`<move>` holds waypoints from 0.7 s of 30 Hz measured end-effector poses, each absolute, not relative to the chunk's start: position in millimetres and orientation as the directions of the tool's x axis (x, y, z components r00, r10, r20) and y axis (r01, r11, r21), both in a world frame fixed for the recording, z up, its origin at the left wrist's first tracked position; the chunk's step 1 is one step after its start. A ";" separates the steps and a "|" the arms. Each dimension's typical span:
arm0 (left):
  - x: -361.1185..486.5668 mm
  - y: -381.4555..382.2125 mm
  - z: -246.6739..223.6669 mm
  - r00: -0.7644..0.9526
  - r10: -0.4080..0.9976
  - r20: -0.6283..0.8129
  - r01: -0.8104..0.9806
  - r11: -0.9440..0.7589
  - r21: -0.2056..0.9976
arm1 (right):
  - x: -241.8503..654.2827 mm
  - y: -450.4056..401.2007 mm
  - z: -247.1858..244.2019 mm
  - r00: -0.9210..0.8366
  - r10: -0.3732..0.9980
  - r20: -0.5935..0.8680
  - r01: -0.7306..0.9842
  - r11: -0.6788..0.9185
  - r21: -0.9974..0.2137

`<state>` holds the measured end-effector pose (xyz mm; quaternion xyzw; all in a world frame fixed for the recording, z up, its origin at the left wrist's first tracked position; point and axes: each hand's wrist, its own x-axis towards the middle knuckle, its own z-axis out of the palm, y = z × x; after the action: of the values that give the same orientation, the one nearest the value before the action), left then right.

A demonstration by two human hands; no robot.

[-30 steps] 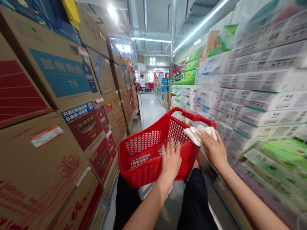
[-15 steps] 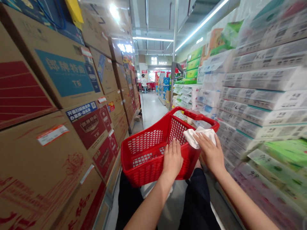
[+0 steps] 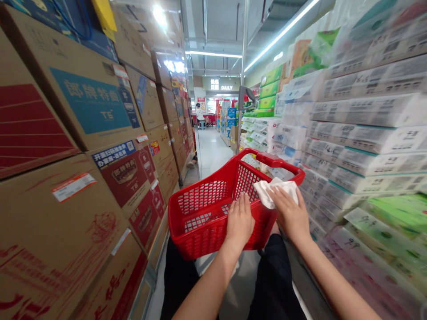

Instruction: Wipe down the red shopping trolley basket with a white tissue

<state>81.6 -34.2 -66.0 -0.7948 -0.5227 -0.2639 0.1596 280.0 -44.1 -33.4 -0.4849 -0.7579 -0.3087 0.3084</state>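
A red plastic shopping basket (image 3: 200, 238) with lattice walls is tilted between my legs, its handle raised at the far right. My left hand (image 3: 239, 222) grips the near rim, with its fingers over the edge and its thumb hidden. My right hand (image 3: 291, 213) holds a white cloth (image 3: 267, 193) and presses it on the rim at the right end, just below the handle (image 3: 283, 164). Part of the cloth bunches out ahead of the fingers. Only perforated walls and floor show inside the basket.
Cardboard cartons (image 3: 96, 106) are stacked high on the left. Wrapped tissue packs (image 3: 360, 146) rise close on the right, blurred. Ahead, an aisle floor (image 3: 213, 149) runs past a metal pole (image 3: 240, 115) to a person (image 3: 199, 113) seated far off.
My right hand and the cloth have shifted slightly left along the rim. My left hand and the basket look the same as before.
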 end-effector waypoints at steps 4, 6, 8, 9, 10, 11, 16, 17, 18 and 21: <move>78.7 -34.1 -64.6 0.328 0.724 0.607 0.899 -0.436 0.034 | 254.2 -50.4 -42.2 -0.494 0.519 0.697 0.842 0.487 0.234; 76.5 -34.8 -64.5 0.335 0.717 0.611 0.894 -0.447 0.036 | 260.8 -50.5 -38.1 -0.513 0.525 0.679 0.832 0.499 0.243; 75.9 -35.3 -65.1 0.330 0.719 0.612 0.896 -0.443 0.037 | 277.3 -47.4 -31.7 -0.471 0.536 0.701 0.861 0.452 0.233; 76.5 -35.3 -65.6 0.322 0.721 0.613 0.899 -0.435 0.039 | 285.4 -45.5 -29.1 -0.431 0.536 0.726 0.883 0.414 0.219; 77.4 -35.1 -66.1 0.314 0.723 0.616 0.903 -0.428 0.043 | 291.2 -43.8 -27.7 -0.391 0.536 0.749 0.904 0.377 0.202; 78.6 -34.8 -66.5 0.306 0.724 0.619 0.905 -0.423 0.048 | 293.6 -42.8 -27.8 -0.357 0.534 0.767 0.919 0.347 0.186; 80.2 -34.0 -65.6 0.305 0.715 0.629 0.900 -0.433 0.056 | 265.8 -49.2 -39.8 -0.450 0.542 0.710 0.872 0.437 0.220; 79.2 -34.2 -65.2 0.312 0.712 0.629 0.896 -0.440 0.053 | 261.1 -50.9 -40.6 -0.483 0.533 0.695 0.852 0.470 0.231; 78.0 -34.6 -65.0 0.319 0.709 0.629 0.893 -0.446 0.050 | 259.5 -51.8 -40.0 -0.507 0.527 0.682 0.835 0.495 0.239; 75.8 -35.5 -65.3 0.328 0.700 0.635 0.889 -0.456 0.043 | 272.5 -49.3 -32.4 -0.503 0.527 0.685 0.839 0.487 0.241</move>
<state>75.8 -35.5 -65.3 -0.7993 -0.4969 -0.2985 0.1584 272.5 -49.3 -32.4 -0.4175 -0.8183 -0.2863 0.2723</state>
